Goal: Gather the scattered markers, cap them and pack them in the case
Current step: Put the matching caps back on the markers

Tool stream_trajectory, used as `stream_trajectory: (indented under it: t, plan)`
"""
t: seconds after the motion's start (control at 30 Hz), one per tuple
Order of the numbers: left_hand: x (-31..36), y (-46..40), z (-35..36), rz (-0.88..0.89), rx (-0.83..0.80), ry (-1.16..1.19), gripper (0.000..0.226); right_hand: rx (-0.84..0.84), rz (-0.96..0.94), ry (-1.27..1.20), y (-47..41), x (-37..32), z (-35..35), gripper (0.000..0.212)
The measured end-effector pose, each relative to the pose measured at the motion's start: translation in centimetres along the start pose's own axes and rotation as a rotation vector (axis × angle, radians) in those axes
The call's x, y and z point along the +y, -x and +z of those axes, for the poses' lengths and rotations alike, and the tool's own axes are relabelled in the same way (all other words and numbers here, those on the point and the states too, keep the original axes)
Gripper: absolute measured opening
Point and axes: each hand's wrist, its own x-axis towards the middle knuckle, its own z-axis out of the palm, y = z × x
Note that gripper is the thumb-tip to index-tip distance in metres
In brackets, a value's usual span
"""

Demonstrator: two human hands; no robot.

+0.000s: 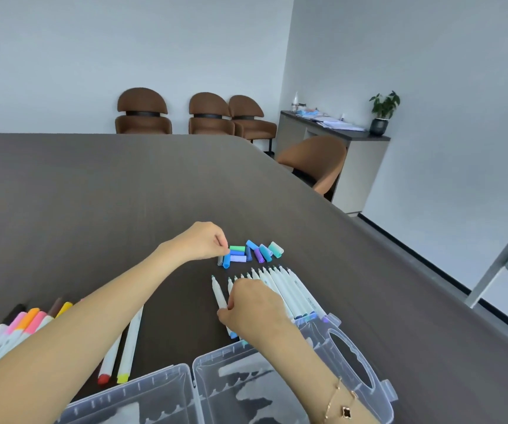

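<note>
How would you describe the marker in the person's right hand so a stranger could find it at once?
Start at the clear plastic case at the near edge of the dark table. Just beyond it lies a row of uncapped white markers. The right hand pinches the one marker at the row's left end; it lies apart from the rest, its tip pointing at the loose caps.

Two bare forearms, no sleeves visible. Left hand [202, 240] mid-frame, no rings or watch seen. Right hand [254, 304] lower centre; thin gold chain bracelet [340, 399] on right wrist, lower right of frame, with black clover-shaped charm [346, 412], gold-edged.
</note>
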Motion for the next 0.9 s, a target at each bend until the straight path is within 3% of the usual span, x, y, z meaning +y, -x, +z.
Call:
stream_trajectory:
  t: [0.23, 0.5, 0.8, 0.9]
  plan:
    - [-0.3, -0.1, 0.5, 0.011, -0.022, -0.006, 0.015, 0.062, 0.037, 0.149, 0.0, 0.3, -0.2, 0.012]
    - [0.0, -0.1, 0.4, -0.028, -0.028, -0.010, 0.017, -0.024, 0.106, -0.066, -0.7, 1.8, -0.8, 0.038]
    - [0.6, -1.4, 1.2, -0.147, -0.064, -0.163, 0.036, -0.135, 0.193, -0.266, -1.8, 2.9, -1.2, 0.037]
    - [0.7, -1.4, 1.5, -0.157, -0.044, -0.189, 0.030, -0.104, 0.183, -0.271, -1.5, 2.9, -1.0, 0.042]
